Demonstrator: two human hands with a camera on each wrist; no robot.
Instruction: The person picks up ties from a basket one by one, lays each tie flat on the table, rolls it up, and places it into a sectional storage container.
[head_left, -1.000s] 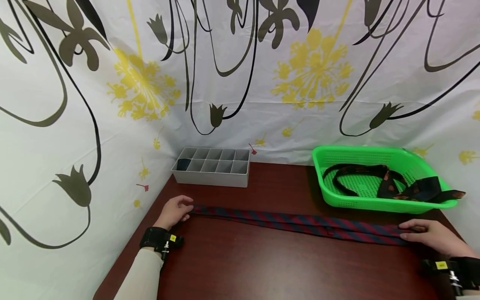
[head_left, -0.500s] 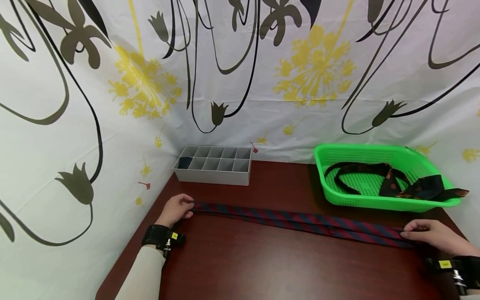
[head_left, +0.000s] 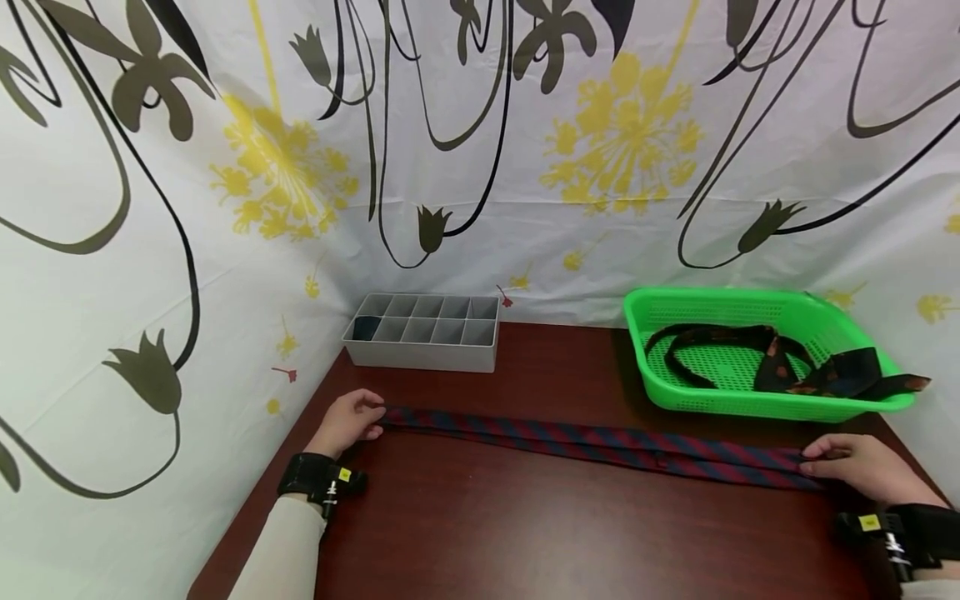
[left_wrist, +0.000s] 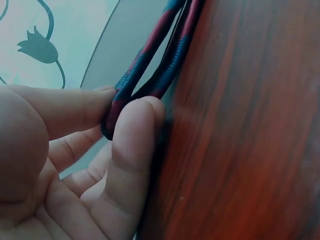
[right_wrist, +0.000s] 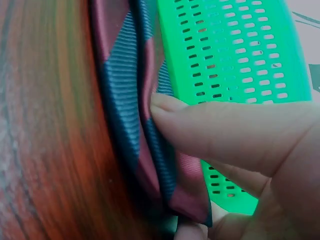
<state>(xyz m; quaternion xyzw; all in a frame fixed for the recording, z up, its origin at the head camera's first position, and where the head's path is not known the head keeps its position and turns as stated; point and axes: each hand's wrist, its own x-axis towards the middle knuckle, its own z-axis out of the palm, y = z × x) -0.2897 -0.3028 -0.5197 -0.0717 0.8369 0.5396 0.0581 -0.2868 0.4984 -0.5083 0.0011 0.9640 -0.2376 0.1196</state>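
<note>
A red and blue striped tie (head_left: 600,444) lies doubled over and stretched across the dark wooden table (head_left: 525,533). My left hand (head_left: 351,422) pinches its folded left end; in the left wrist view the thumb and a fingertip (left_wrist: 135,125) clamp the tie's fold (left_wrist: 150,75). My right hand (head_left: 862,468) pinches the wide right ends, and the right wrist view shows a fingertip (right_wrist: 210,130) pressing the stacked tie layers (right_wrist: 130,110) against the table.
A grey divided organiser box (head_left: 424,331) stands at the back left, with something dark in one cell. A green perforated basket (head_left: 757,354) at the back right holds a dark patterned tie (head_left: 795,367). A flowered cloth backdrop (head_left: 480,150) surrounds the table.
Both hands keep their hold on the tie. The right hand has shifted slightly rightward along the table, keeping the tie taut; the left hand has barely moved.
</note>
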